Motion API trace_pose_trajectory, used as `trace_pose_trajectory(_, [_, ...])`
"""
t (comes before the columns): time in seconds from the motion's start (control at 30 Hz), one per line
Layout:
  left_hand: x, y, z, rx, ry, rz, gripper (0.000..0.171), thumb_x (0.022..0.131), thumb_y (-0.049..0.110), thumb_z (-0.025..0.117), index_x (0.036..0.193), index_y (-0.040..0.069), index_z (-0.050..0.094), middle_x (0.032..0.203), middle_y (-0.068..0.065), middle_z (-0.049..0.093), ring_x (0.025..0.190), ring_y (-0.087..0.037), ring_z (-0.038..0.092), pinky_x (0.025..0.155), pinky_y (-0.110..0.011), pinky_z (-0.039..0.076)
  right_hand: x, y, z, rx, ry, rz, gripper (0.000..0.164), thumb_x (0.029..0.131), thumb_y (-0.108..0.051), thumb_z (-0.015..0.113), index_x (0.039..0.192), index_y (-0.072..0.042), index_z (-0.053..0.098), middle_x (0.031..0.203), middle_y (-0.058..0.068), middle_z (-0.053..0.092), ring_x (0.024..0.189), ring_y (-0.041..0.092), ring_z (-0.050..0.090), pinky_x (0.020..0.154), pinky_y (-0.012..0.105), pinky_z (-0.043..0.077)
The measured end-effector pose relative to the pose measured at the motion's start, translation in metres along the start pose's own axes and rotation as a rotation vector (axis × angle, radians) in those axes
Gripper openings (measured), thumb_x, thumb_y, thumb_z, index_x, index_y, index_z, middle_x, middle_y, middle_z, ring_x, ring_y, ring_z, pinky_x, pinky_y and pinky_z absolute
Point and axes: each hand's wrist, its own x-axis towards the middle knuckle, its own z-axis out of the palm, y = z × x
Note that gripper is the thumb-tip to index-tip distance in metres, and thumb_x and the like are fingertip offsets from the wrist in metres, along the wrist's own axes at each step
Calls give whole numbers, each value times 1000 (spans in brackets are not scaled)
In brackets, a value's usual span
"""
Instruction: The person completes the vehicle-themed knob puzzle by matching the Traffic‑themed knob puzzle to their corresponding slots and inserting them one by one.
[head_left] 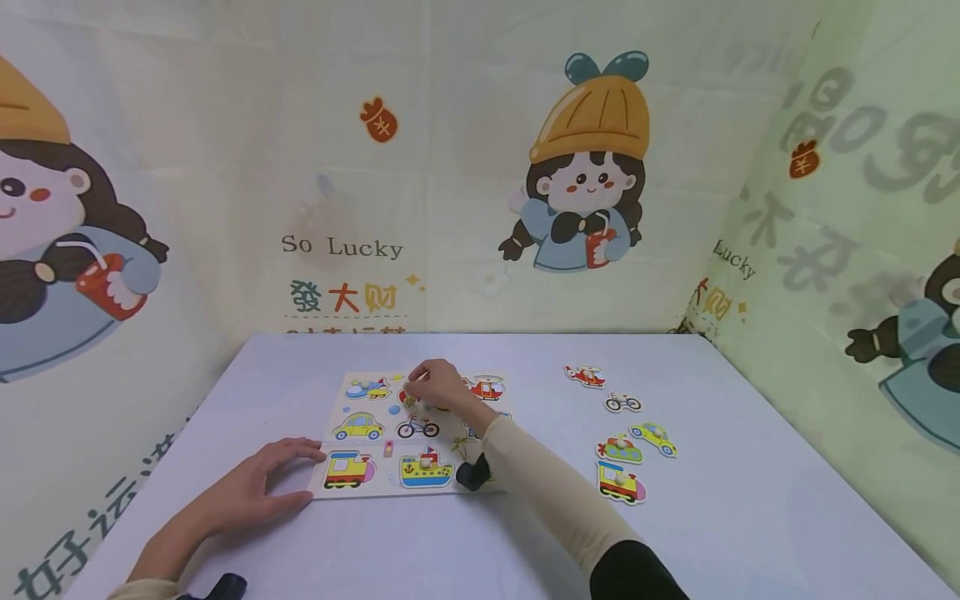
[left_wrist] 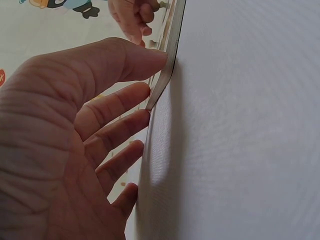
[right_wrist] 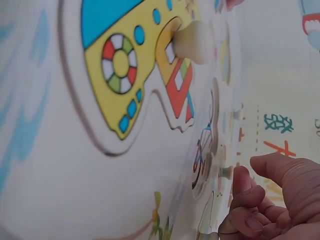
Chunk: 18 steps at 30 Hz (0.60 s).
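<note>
A white puzzle board (head_left: 390, 495) with printed vehicles lies on the table. My left hand (head_left: 262, 483) is at its left edge, fingers spread and relaxed, thumb and fingertips touching the near corner in the left wrist view. Over the top middle slot, my right hand (head_left: 441, 385) pinches a small, mostly covered reddish puzzle piece (head_left: 409, 398) with its fingertips. The ship piece (head_left: 426, 470) sits in the bottom row, its knob (right_wrist: 195, 42) large in the right wrist view. Beside it in that row is a train picture (head_left: 347, 470); above are a bicycle (head_left: 417, 427) and a yellow car (head_left: 358, 426).
Loose pieces lie right of the board: a helicopter (head_left: 585, 377), a bicycle piece (head_left: 622, 402), a car piece (head_left: 654, 438), a green vehicle piece (head_left: 619, 448) and a train piece (head_left: 620, 482). My right forearm covers the board's right side. A printed cloth (head_left: 465, 208) hangs behind the table.
</note>
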Motion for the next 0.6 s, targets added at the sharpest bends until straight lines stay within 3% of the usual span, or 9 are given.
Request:
trace_pose_trajectory(0.17, [0, -2, 0, 7, 10, 14, 46, 83, 37, 84, 124, 25, 66, 142, -12, 58, 135, -46, 47, 105, -73, 40, -4, 6, -8, 91, 8, -9, 26, 96, -31, 71, 112, -11, 72, 98, 1, 67, 82, 14, 60, 72, 26, 52])
trace_pose_trajectory(0.6, [-1, 1, 1, 5, 8, 1, 47, 82, 36, 84, 124, 24, 66, 143, -13, 58, 136, -46, 46, 105, -73, 39, -14, 24, -36, 340, 14, 91, 27, 99, -32, 68, 115, -11, 70, 99, 2, 73, 84, 19, 61, 77, 30, 53])
